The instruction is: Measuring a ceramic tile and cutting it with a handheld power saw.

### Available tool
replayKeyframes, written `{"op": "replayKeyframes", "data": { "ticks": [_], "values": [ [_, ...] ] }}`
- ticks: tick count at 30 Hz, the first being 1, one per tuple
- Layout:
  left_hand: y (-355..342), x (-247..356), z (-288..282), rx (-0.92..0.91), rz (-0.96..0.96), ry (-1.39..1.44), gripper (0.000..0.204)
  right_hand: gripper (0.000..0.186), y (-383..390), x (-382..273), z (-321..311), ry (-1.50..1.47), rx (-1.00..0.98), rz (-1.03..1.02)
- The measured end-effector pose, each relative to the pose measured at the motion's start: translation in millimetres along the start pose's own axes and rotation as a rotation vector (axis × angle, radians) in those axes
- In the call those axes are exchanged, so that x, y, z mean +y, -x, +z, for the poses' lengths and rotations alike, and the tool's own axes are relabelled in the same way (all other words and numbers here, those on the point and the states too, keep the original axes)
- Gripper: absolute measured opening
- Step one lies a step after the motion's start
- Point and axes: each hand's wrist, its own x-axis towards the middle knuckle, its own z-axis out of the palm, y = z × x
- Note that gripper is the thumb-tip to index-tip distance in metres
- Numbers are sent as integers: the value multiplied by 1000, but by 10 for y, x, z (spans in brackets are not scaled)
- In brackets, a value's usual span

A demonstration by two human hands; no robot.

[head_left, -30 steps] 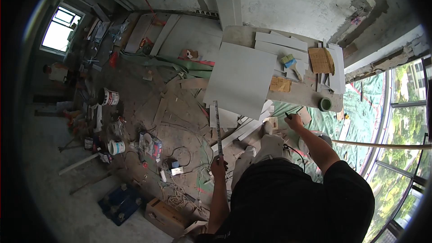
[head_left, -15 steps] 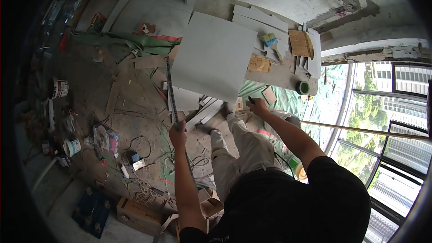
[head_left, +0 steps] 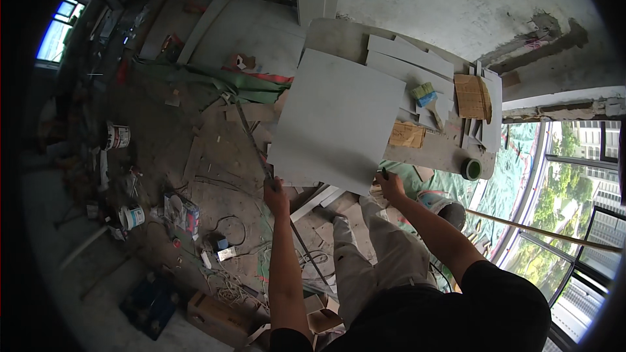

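My left hand is closed around a long dark ruler, which slants past the left side of a large pale grey board. The ruler's lower end hangs down beside my left forearm. That board lies flat on a worktable and juts out over its near edge. At the board's near right corner, my right hand grips a small black pen-like tool. The tool is too small to identify exactly.
On the table, offcuts, a wide paintbrush, cardboard and a green tape roll lie right of the board. Buckets, cables and a carton litter the floor. A long pole crosses at right.
The board and table now appear lower and further right in view. My right hand has come to the board's near corner. The ruler, still in my left hand, has tilted more.
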Motion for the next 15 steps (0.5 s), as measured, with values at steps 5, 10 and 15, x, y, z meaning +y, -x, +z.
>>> {"op": "replayKeyframes", "data": {
  "ticks": [5,10,15],
  "values": [
    [-395,598,517,7,42,-143,38,43,-199,246,-238,148,0,50],
    [-557,806,599,28,315,-143,35,46,-273,242,-238,198,58,-153],
    [-779,912,576,-36,287,-375,36,50,-319,76,-424,149,-21,-62]
  ]
}}
